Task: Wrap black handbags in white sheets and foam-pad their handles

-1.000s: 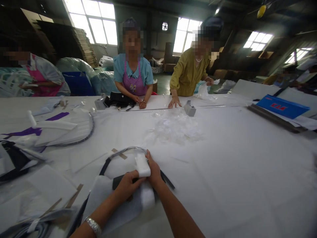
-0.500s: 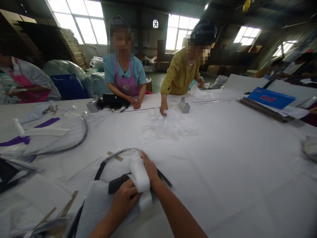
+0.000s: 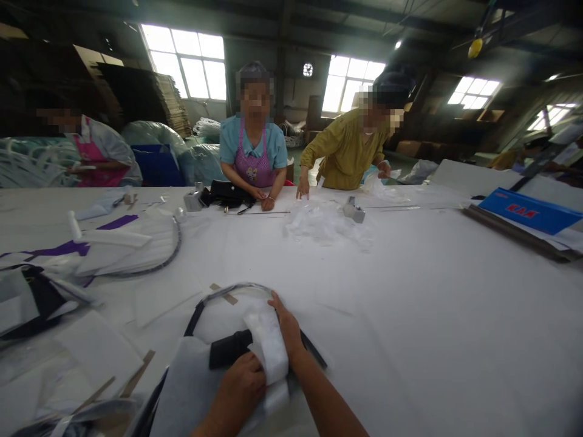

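My left hand (image 3: 241,388) is curled round a strip of white foam wrap (image 3: 269,341) at the near edge of the table. My right hand (image 3: 286,325) presses on the same wrap from the right side, its fingers bent over it. Under the wrap lies a black bag part (image 3: 230,349) with a dark curved strap (image 3: 237,291) arching beyond it. A sheet of white foam (image 3: 191,388) lies under and to the left of my hands.
Across the white table (image 3: 410,285) two people stand, one with a black pouch (image 3: 230,193), the other over a heap of clear plastic (image 3: 319,221). Wrapped bag pieces (image 3: 122,243) lie left. A blue box (image 3: 531,211) sits at right. A third person sits far left.
The foam wrap has slid lower over the black part and my left hand has drawn nearer to me. The person in yellow pulled their hand back from the plastic heap.
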The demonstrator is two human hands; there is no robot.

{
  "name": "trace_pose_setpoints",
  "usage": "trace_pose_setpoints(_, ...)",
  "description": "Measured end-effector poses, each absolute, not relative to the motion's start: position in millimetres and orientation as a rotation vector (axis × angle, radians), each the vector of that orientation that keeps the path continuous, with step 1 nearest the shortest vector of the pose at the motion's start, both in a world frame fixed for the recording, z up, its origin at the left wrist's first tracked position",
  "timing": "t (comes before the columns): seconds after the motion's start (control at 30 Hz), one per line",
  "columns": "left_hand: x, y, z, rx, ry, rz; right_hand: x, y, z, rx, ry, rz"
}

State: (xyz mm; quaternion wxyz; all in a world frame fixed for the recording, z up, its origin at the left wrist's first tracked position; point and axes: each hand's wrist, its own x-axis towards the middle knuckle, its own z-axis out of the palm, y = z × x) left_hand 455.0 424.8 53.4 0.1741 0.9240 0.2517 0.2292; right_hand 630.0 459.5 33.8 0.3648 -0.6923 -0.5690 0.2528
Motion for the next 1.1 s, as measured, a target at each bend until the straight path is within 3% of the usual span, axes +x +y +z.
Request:
trace_pose_setpoints(0.63,467,416,1,2.707,0.611,1.152,638,458,13,-1.653,-1.484,0.574)
trace_pose_setpoints(1.1,454,434,65,1.959,0.92,0.548,631,454,27,-1.655,-1.413,0.612)
